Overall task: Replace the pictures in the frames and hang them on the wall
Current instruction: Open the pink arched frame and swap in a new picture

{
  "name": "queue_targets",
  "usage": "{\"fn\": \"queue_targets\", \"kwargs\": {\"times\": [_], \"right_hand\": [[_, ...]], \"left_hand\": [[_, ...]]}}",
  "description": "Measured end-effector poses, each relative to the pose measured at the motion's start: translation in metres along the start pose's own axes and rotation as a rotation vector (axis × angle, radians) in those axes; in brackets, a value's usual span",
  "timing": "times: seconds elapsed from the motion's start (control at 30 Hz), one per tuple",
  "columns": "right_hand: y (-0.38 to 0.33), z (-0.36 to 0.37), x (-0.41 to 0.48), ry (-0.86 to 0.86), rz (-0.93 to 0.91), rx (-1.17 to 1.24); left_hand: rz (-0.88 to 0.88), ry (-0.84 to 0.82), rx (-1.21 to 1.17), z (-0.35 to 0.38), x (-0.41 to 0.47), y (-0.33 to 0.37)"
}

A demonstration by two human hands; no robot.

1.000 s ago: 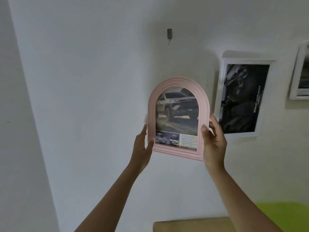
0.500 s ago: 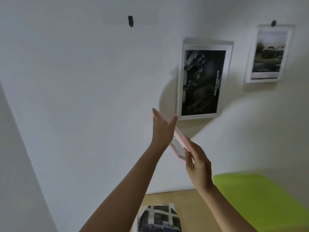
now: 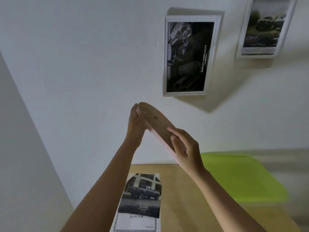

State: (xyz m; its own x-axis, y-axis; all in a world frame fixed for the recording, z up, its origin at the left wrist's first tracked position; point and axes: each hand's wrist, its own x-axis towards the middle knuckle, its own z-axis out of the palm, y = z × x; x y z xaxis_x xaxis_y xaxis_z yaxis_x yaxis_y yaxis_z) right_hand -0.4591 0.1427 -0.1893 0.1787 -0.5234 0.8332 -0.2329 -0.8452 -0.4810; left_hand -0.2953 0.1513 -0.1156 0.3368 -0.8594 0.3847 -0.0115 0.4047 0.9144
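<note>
Item 1. Wooden table (image 3: 184, 198), nearest the viewer, lower centre. On it lies a loose print of a dark pickup truck (image 3: 142, 195), its top cut to an arch. The print overlaps a white insert sheet (image 3: 136, 223) with a decorative border and printed size text.

Item 2. Lime-green surface (image 3: 242, 178), touching the table's right and far side, blurred at its right edge.

Item 3. Pink arched frame (image 3: 155, 119), held in the air above the table and in front of the wall. It is tilted so that its brown backing board faces the camera and its pink edge runs along the lower left. A small dark mark sits on the backing. The picture side is hidden.

Item 4. Left hand (image 3: 135, 126), gripping the rounded top end of the frame, fingers wrapped along its edge.

Item 5. Right hand (image 3: 189, 149), pinching the frame's lower end, thumb and fingertips pressed on the backing.

Item 6. White wall (image 3: 83, 64), bearing a white rectangular frame (image 3: 184, 94) with a dark picture lettered "ROBUST SIMPLICITY". To its upper right hangs a second white frame (image 3: 255, 55) showing a vehicle outdoors, partly cut off.
</note>
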Motion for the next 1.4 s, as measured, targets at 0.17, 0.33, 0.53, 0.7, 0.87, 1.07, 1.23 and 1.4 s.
{"fn": "queue_targets", "kwargs": {"times": [0.17, 0.33, 0.53, 0.7, 0.87, 1.07, 1.23, 1.4], "right_hand": [[0.047, -0.012, 0.001, -0.104, 0.508, 0.036], [0.073, 0.003, -0.053, -0.403, 0.896, 0.286], [0.085, 0.014, -0.138, -0.304, 1.14, 0.458], [0.099, 0.001, -0.202, -0.136, 1.336, 0.428], [0.117, -0.025, -0.252, -0.058, 1.375, 0.287], [0.137, -0.04, -0.278, -0.034, 1.318, 0.058], [0.143, -0.048, -0.285, -0.165, 1.221, -0.104], [0.151, -0.049, -0.294, -0.243, 1.108, -0.279]], "left_hand": [[-0.147, -0.05, -0.049, -0.035, -0.033, -0.029], [-0.323, -0.025, -0.151, -0.063, -0.072, -0.063], [-0.501, 0.024, -0.124, -0.068, -0.111, -0.121], [-0.618, 0.125, 0.063, -0.049, -0.148, -0.197], [-0.726, 0.047, 0.264, -0.024, -0.199, -0.263], [-0.794, -0.077, 0.357, 0.002, -0.221, -0.297], [-0.772, -0.108, 0.513, 0.012, -0.225, -0.309], [-0.745, -0.123, 0.624, 0.015, -0.225, -0.316]]}}
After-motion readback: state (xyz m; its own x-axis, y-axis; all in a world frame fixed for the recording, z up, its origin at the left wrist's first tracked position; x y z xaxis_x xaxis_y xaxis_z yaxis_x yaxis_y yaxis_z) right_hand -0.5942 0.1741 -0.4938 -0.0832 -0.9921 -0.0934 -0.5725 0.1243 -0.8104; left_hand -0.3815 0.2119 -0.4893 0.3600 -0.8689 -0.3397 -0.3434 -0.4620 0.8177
